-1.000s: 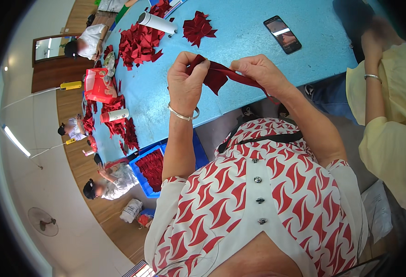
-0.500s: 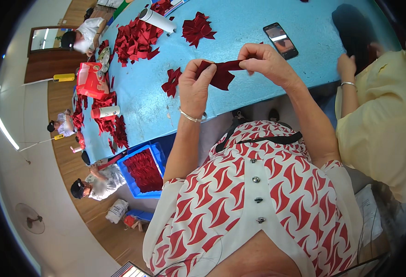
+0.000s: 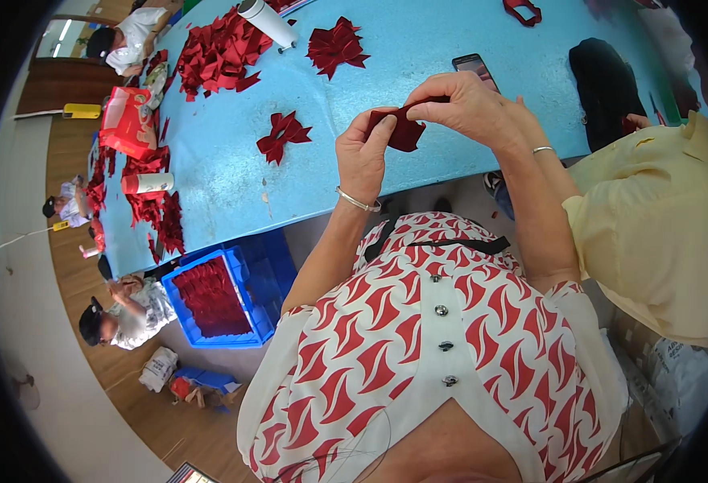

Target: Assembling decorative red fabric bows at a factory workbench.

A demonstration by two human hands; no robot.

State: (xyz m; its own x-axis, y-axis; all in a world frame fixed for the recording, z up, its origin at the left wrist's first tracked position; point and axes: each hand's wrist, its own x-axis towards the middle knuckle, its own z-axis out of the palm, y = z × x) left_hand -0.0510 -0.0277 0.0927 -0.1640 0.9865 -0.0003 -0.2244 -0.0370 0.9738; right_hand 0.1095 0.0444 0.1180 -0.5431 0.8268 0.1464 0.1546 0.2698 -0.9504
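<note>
From my remote seat I see both hands raised just above the near edge of the blue tabletop, working on one dark red ribbon piece held between them. The left hand pinches it narrowly, thumb on the near face and fingers behind. The right hand comes in from the right with its thumb and fingers closed on the upper edge; its knuckles hide part of the cloth, so I cannot tell how many layers lie under that grip.

I judge the step in hand to be folding or gathering this ribbon, with the left as the anchor and the right as the shaping side. To my eye, the next move calls for a steady left pinch, so the layers stay lined up while the right fingers adjust the edge.

Left of the hands a small red bow lies flat, with a larger red cluster farther off and a heap of red ribbon beyond it to the left, beside a white tumbler. A phone lies just beyond the right hand, partly covered by it. A blue crate of red pieces stands near left, below the tabletop. A co-worker in yellow sits close on the right.
</note>
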